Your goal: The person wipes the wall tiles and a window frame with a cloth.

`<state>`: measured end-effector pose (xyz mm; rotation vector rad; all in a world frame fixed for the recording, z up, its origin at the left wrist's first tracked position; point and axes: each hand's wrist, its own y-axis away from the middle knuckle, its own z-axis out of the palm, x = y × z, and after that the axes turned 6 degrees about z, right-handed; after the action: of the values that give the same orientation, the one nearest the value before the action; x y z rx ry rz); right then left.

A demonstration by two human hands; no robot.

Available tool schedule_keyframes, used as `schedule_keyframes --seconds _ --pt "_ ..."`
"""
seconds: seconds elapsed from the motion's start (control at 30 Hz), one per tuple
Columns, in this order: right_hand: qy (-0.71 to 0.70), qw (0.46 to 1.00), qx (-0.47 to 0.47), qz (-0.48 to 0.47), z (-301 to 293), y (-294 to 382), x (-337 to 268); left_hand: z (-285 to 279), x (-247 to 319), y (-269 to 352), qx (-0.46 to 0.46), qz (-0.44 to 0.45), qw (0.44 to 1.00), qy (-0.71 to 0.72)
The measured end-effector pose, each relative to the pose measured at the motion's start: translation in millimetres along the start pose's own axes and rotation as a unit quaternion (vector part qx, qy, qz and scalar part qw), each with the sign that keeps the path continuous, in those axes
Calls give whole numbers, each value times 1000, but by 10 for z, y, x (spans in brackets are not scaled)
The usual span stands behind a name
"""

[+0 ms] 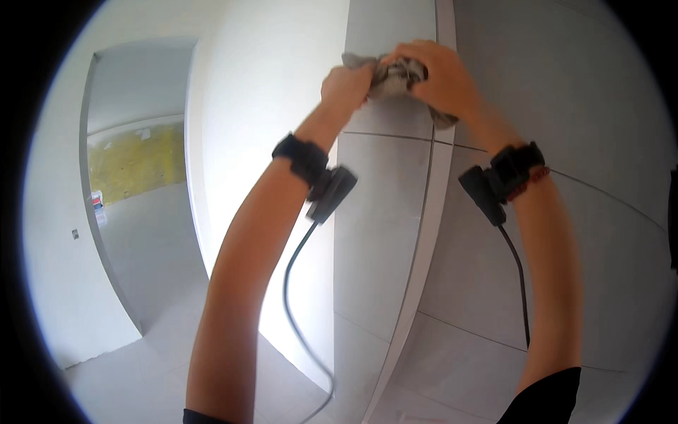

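Observation:
Both my arms reach up to a grey, crumpled cloth (pixel 394 79) in front of a grey tiled wall strip (pixel 381 212). My left hand (pixel 347 87) grips the cloth's left part. Fingers of my right hand (pixel 437 74) curl over its right part, and a loose end hangs below that palm. Beside the cloth, a pale vertical trim (pixel 442 175) runs down the tiled corner. Each wrist wears a black strap with a cabled device. The hands are slightly blurred.
A white wall (pixel 265 132) stands left of the tiles, then a doorway with a yellow-patched wall (pixel 137 159) beyond it. Large grey tiles (pixel 529 254) cover the wall on the right. Pale floor tiles (pixel 159 365) lie below.

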<state>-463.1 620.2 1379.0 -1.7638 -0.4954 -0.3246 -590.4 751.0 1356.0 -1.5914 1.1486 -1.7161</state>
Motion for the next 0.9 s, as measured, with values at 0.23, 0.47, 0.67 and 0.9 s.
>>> schedule_keyframes --seconds 0.23,0.47,0.67,0.9 --pt "-33 995 90 -23 278 461 -176 -52 -522 183 -58 1 997 -41" --pt "-76 977 -185 68 293 1342 -886 -121 -743 1597 -131 -153 975 -95" --pt "33 999 -38 -9 263 1537 -861 -135 -539 1472 -149 -67 971 -175" --pt "206 976 53 -41 119 858 -390 77 -82 742 7 -11 998 -59"
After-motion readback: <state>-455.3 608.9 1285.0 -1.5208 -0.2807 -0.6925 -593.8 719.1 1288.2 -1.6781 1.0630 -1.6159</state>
